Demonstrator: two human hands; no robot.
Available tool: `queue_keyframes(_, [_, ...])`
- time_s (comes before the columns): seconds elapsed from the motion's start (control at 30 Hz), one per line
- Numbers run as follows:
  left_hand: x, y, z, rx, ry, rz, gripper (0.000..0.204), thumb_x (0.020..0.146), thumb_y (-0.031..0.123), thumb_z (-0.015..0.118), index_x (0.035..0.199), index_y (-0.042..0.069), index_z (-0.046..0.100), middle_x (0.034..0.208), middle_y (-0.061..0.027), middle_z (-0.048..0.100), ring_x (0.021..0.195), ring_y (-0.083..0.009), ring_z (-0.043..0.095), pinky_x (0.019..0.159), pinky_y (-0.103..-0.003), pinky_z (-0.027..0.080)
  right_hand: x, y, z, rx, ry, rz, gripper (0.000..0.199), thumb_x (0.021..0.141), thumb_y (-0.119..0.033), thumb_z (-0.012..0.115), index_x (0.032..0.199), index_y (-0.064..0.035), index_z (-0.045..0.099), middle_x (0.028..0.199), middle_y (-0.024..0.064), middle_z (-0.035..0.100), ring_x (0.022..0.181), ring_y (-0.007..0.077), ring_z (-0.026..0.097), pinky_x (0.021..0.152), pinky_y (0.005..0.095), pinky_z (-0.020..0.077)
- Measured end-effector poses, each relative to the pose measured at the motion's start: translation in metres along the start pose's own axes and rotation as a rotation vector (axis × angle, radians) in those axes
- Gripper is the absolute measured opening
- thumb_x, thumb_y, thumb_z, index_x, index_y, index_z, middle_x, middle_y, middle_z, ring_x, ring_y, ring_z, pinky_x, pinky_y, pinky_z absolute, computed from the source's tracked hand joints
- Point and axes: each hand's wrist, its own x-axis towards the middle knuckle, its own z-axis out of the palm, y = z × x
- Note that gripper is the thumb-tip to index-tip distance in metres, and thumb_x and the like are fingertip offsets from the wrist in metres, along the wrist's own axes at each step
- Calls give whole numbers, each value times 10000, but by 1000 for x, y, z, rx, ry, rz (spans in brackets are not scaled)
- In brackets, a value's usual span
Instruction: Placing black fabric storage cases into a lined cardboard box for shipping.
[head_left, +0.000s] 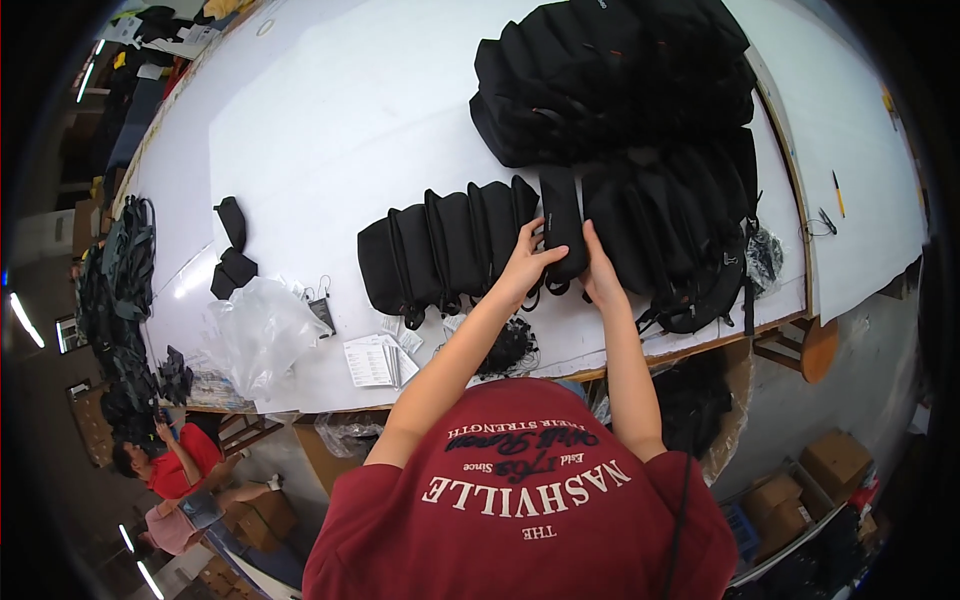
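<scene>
1. A white counter (300, 130) spans the upper frame.
2. At centre, the left hand (526, 266) grasps a black pouch (562, 205), thumb across its front.
3. The right hand (602, 278) lies along its right edge; whether it grips, I cannot tell.
4. Left of centre stands a row of slim cases (450, 245); right of centre, black bags (660, 225).
5. Lower left: white cards (372, 362), clear plastic (265, 325).
</scene>
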Motion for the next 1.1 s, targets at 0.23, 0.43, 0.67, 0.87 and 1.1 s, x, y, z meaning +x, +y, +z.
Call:
queue_keyframes(0.23, [-9, 26, 4, 246, 7, 18, 591, 865, 306, 608, 1337, 21, 397, 1265, -202, 510, 1145, -236, 516, 937, -295, 409, -4, -3, 9, -12, -19, -46, 563, 868, -340, 619, 1322, -60, 436, 1219, 64, 514, 1136, 150, 472, 948, 275, 365])
queue_keyframes(0.43, [28, 49, -17, 809, 286, 507, 376, 817, 322, 640, 973, -18, 603, 848, -161, 620, 827, -290, 580, 741, -372, 464, 4, 7, 8, -152, -1, -162, 589, 853, -300, 644, 1328, -30, 422, 1209, 84, 529, 1111, 158, 495, 949, 266, 371])
queue_keyframes(0.67, [90, 59, -44, 1048, 224, 429, 356, 753, 287, 713, 930, 2, 593, 720, -107, 583, 783, -293, 531, 706, -381, 428, 18, 26, 19, -384, 23, -275, 645, 815, -281, 692, 1330, -15, 409, 1178, 126, 554, 1056, 170, 539, 904, 259, 413])
queue_keyframes(0.87, [102, 54, -50, 1152, 138, 706, 175, 736, 149, 696, 835, 43, 598, 685, -93, 567, 782, -310, 512, 721, -390, 417, 26, 27, 17, -556, 79, -269, 625, 803, -304, 699, 1311, -41, 445, 1164, 135, 583, 1032, 201, 573, 880, 271, 439])
queue_keyframes(1.1, [68, 37, -24, 1307, 132, 960, 223, 808, 89, 599, 1015, 13, 570, 1121, -128, 550, 1044, -314, 498, 894, -398, 391, 32, 45, -1, -1169, 271, -414, 601, 809, -426, 633, 1286, -95, 479, 1129, 176, 523, 1031, 342, 526, 923, 373, 404])
